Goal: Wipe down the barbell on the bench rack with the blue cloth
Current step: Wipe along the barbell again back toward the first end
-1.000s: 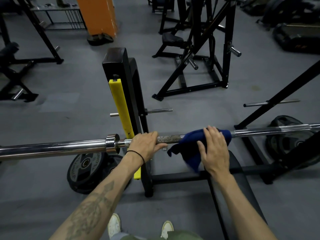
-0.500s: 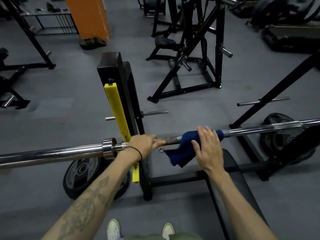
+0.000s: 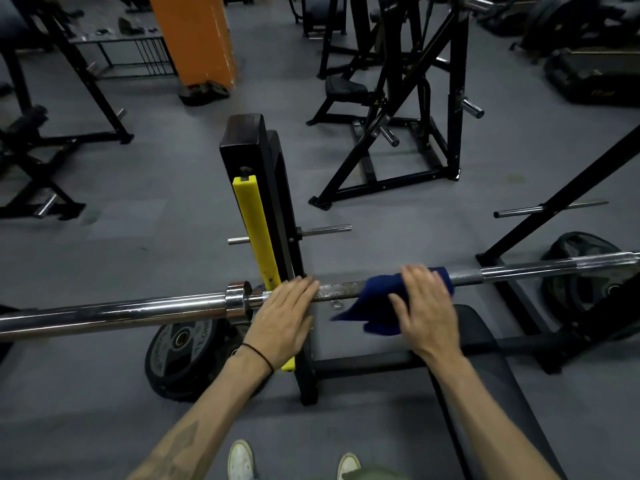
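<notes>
We see the barbell (image 3: 173, 308) lying across the bench rack (image 3: 277, 209), running left to right in front of us. Our left hand (image 3: 284, 313) rests on it with straight fingers beside the yellow guard (image 3: 256, 230). Our right hand (image 3: 427, 303) presses the blue cloth (image 3: 374, 303) down over the knurled shaft, fingers spread, with a loose tail of cloth hanging near us. We judge the bar heavy, stiff and liable to roll, so steadying it helps. The cloth looks soft and limp; wrapping it round the shaft should grip better than flat pressure.
</notes>
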Demonstrator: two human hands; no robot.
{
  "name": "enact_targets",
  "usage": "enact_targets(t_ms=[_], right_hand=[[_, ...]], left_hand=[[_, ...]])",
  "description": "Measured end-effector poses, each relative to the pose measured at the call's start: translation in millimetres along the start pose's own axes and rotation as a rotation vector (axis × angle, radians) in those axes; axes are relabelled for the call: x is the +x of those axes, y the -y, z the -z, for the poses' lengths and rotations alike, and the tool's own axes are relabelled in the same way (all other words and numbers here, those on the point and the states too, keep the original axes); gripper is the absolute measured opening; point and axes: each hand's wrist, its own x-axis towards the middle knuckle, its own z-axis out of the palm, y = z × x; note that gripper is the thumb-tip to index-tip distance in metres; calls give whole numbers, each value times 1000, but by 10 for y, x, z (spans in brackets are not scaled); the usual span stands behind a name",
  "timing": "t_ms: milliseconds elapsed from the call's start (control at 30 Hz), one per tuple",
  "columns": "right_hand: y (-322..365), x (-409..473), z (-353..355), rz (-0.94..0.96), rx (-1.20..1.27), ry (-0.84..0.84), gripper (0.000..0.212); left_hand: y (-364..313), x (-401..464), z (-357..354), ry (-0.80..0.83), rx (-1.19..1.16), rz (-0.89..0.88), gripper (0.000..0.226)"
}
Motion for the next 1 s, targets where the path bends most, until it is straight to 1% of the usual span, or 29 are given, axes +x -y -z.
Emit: enact_targets(t_ms=[67, 133, 167, 200, 233, 300, 367, 400, 467, 533, 567, 633, 667, 700, 767, 833, 867, 900, 933, 1000], right_hand=[[41, -42, -6, -102, 16, -16, 68], [369, 3, -119, -282, 72, -60, 76], [590, 38, -191, -335, 107, -80, 79], [813, 66, -265, -322, 140, -77, 80], [1003, 78, -329, -255, 160, -46, 80], [1181, 45, -365, -41, 175, 64, 77], [984, 44, -299, 158, 133, 114, 71], [800, 50, -250, 197, 98, 101, 67], [386, 33, -135, 135, 40, 23, 63], [183, -37, -31, -9, 32, -22, 65], [253, -54, -46, -98, 49, -39, 68], [632, -31, -152, -281, 134, -54, 75], [859, -15, -207, -297, 183, -37, 77], [1048, -21, -264, -245, 212, 3, 78], [1182, -79, -292, -27, 206, 112, 78], [908, -72, -214, 143, 154, 157, 72], [710, -67, -172, 174, 115, 152, 69], [509, -74, -116, 158, 82, 126, 68], [338, -99, -59, 96, 62, 96, 67], [249, -154, -28, -83, 76, 41, 69]], left_hand=[[-47, -35, 6, -8, 2, 37, 66], [-75, -15, 2, 24, 21, 76, 71], [-85, -8, 5, 46, 29, 89, 73], [-87, 3, 12, 60, 36, 96, 72], [-88, 9, 17, 68, 41, 99, 70], [-80, 19, 27, 85, 39, 108, 67], [-72, -1, 37, 100, 34, 109, 66], [-69, -7, 43, 96, 37, 106, 67], [-72, -3, 44, 89, 36, 105, 67], [-83, -8, 35, 74, 36, 116, 67], [-89, -6, 32, 67, 34, 124, 66], [-107, 3, 25, 66, 21, 135, 65], [-112, 1, 21, 61, 15, 136, 64], [-109, -2, 14, 56, 9, 137, 64], [-88, -7, 4, 54, 6, 128, 64], [-66, -23, -5, 55, 19, 111, 66], [-60, -32, -5, 55, 26, 108, 66], [-61, -40, -2, 57, 26, 107, 67], [-66, -56, -1, 59, 24, 104, 67], [-89, -104, -5, 52, 28, 115, 66]])
